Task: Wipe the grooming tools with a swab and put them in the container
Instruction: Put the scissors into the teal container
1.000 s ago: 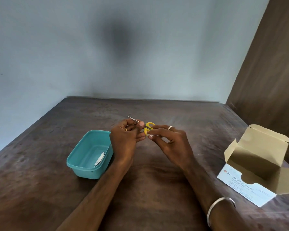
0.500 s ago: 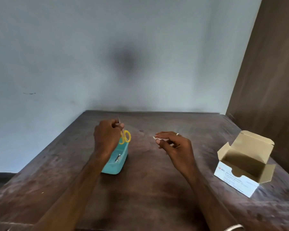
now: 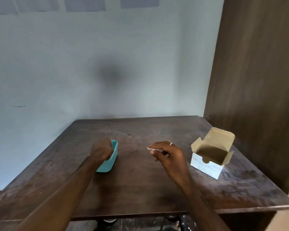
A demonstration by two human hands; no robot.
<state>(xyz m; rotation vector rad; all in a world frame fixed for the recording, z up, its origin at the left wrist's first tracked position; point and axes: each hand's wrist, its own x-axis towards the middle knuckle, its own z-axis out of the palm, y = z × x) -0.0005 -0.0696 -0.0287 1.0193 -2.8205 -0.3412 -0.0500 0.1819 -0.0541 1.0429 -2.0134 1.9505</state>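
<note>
My left hand (image 3: 100, 150) reaches down into the teal plastic container (image 3: 113, 158) at the table's left middle. Its fingers are curled inside and hidden by the back of the hand. The yellow-handled scissors are out of sight, and so is the inside of the container. My right hand (image 3: 169, 155) hovers above the table to the right of the container, apart from it. It pinches a small white swab (image 3: 151, 149) between thumb and fingertips, and a ring sits on one finger.
An open cardboard box of alcohol swabs (image 3: 208, 164) stands at the right of the dark wooden table (image 3: 140, 189). A tall brown wooden panel (image 3: 257, 80) rises along the right side. A pale wall lies behind the table's far edge.
My left hand carried the scissors left, away from the swab, then lowered into the container, where they are now hidden. My right hand stayed in place with the swab. The camera tilted up.
</note>
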